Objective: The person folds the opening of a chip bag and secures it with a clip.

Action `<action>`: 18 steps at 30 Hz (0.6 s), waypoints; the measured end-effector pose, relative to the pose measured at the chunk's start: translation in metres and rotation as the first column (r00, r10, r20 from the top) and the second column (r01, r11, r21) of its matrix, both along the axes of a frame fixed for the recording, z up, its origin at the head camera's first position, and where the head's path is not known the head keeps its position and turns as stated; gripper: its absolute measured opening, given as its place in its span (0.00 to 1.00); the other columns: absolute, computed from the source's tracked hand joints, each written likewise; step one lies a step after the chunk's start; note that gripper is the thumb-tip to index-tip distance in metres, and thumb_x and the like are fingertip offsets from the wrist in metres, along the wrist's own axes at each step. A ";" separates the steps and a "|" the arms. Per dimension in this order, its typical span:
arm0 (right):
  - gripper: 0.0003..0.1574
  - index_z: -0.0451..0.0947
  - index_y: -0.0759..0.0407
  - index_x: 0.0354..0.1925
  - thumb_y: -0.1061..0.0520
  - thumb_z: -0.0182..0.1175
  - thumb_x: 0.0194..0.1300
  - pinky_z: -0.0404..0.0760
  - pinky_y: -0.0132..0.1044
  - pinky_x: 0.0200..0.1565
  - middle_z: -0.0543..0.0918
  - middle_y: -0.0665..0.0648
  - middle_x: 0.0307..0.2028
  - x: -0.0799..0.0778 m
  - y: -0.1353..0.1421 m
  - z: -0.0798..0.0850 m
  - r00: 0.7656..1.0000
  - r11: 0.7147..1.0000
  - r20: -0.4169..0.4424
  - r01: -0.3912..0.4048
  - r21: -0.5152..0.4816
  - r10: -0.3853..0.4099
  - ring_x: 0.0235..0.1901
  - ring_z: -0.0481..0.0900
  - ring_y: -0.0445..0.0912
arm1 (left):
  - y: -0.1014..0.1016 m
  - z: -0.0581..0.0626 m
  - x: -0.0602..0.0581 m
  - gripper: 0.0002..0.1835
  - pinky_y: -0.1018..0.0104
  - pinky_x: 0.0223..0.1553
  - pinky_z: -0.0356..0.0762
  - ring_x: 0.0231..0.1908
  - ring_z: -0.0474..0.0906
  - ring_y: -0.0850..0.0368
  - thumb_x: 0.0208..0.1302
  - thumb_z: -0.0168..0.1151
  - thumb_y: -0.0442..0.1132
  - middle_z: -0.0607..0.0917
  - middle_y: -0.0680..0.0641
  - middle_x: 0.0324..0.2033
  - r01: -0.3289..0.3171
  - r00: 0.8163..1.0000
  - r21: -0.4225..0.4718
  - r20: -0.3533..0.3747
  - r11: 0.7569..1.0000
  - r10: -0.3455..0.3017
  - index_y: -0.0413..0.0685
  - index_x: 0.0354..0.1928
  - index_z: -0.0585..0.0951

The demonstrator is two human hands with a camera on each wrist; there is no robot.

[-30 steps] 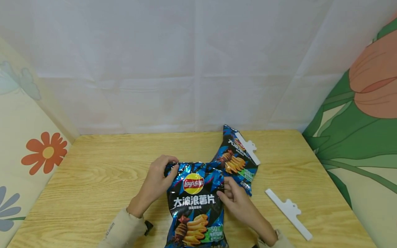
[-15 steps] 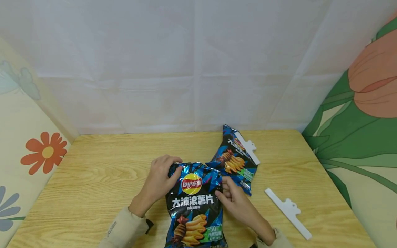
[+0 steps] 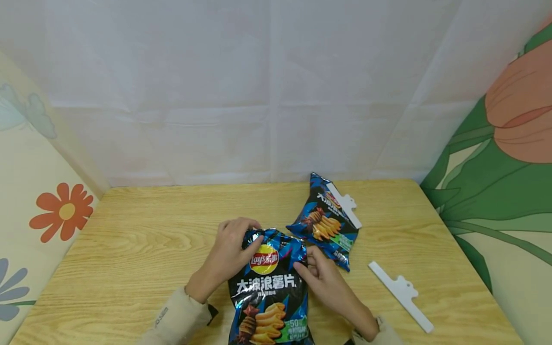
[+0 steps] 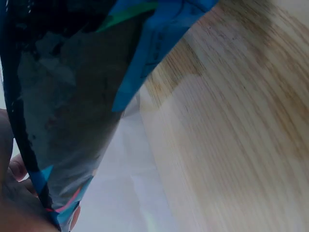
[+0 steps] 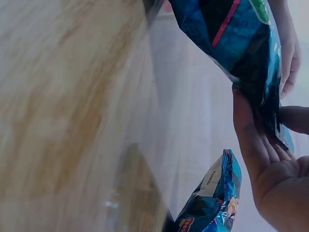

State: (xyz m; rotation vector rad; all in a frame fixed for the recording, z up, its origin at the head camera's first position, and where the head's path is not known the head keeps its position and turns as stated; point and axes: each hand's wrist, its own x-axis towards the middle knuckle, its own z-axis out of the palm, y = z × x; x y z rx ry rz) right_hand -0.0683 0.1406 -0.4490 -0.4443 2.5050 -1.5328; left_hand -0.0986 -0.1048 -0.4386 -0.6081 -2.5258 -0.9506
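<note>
A blue and black potato chip bag (image 3: pixel 267 292) stands in front of me, its printed face toward me. My left hand (image 3: pixel 228 256) holds the bag's upper left corner, with the thumb across the front. At the upper right edge, my right hand (image 3: pixel 327 280) pinches the bag between thumb and fingers. In the left wrist view the chip bag (image 4: pixel 72 106) covers most of the left hand (image 4: pixel 19 203). The right wrist view shows thumb and fingers of the right hand (image 5: pixel 277 186) on either side of the bag's edge (image 5: pixel 263 77).
Behind and to the right lies a second chip bag (image 3: pixel 321 225), with a white sealing clip (image 3: pixel 345 206) across its upper right side. Another white clip (image 3: pixel 401 294) lies loose on the wooden table (image 3: pixel 142 239), right of my right hand. A white cloth (image 3: pixel 194 96) hangs behind the table.
My left hand has moved to the right with the bag's upper left corner, so the top looks narrower and tilted. The right hand has shifted slightly left. The second bag and loose clip stay put.
</note>
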 end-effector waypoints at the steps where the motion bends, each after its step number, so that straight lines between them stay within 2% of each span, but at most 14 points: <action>1: 0.11 0.68 0.61 0.42 0.56 0.58 0.72 0.62 0.27 0.25 0.61 0.48 0.23 0.000 0.000 0.000 1.000 1.000 0.011 0.011 0.008 -0.012 0.20 0.58 0.32 | 0.001 0.000 0.000 0.11 0.45 0.55 0.69 0.46 0.81 0.53 0.64 0.67 0.41 0.86 0.49 0.42 0.002 1.000 -0.001 0.002 1.000 -0.002 0.47 0.46 0.82; 8: 0.15 0.66 0.60 0.36 0.52 0.57 0.73 0.61 0.26 0.25 0.61 0.48 0.20 -0.001 -0.001 0.003 0.996 0.998 0.066 0.057 0.040 -0.059 0.18 0.58 0.34 | 0.003 0.000 0.001 0.10 0.47 0.54 0.70 0.45 0.82 0.54 0.66 0.66 0.42 0.86 0.50 0.41 0.009 1.000 -0.003 0.020 1.000 -0.009 0.48 0.46 0.84; 18: 0.17 0.67 0.60 0.32 0.52 0.59 0.72 0.62 0.26 0.24 0.64 0.47 0.18 -0.002 0.001 0.004 0.995 0.997 0.077 0.056 0.059 -0.060 0.17 0.60 0.34 | 0.003 -0.002 0.002 0.05 0.51 0.51 0.71 0.41 0.82 0.56 0.64 0.68 0.39 0.87 0.53 0.37 0.021 1.000 0.002 -0.010 1.000 -0.021 0.48 0.39 0.82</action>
